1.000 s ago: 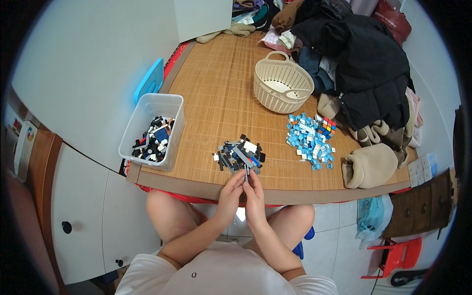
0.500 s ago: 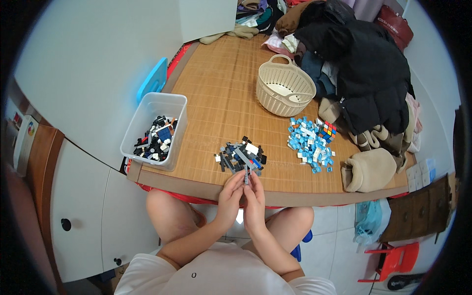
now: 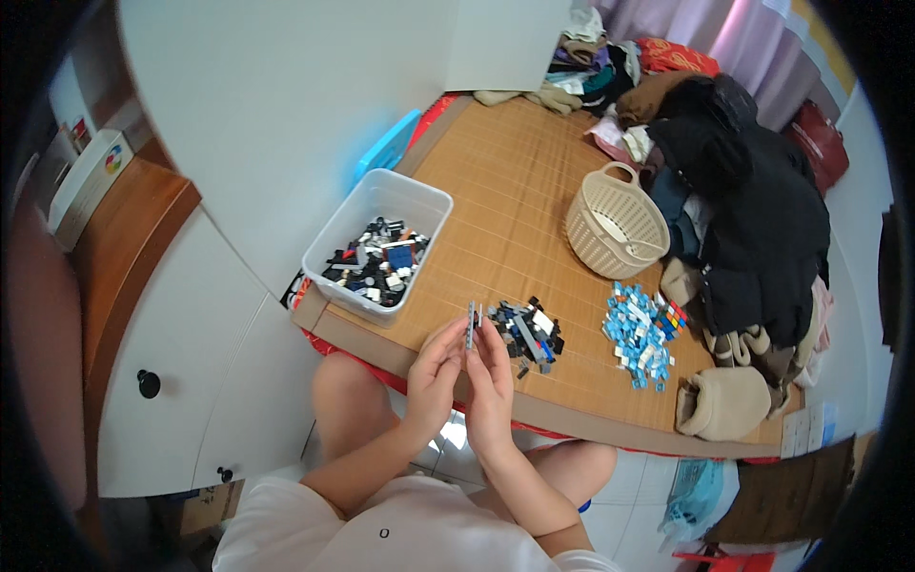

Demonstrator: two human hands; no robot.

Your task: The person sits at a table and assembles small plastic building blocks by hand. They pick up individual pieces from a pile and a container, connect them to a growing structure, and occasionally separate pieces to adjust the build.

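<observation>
Close in front of me, above the mat's near edge, my left hand (image 3: 433, 377) and my right hand (image 3: 490, 383) are brought together. Both sets of fingertips pinch a narrow grey toy building-brick piece (image 3: 471, 324), which points away from me. A small dark part shows beside it at the right fingertips; whether it is joined on is too small to tell. Just beyond the right fingers lies a loose pile of building bricks (image 3: 527, 332), mostly black and grey with some white and blue ones.
Left stands a clear plastic box (image 3: 430, 240) of mixed bricks, a blue lid (image 3: 389, 145) behind it. Rightward are light-blue and white bricks (image 3: 637, 334), a puzzle cube (image 3: 673, 316), a beige basket (image 3: 616, 234) and heaped clothes (image 3: 762, 200). A bamboo mat (image 3: 496, 205) covers the surface.
My view has turned left, so the box, piles and basket appear farther right. Both hands still hold the grey brick piece, now left of the dark pile rather than over its near edge.
</observation>
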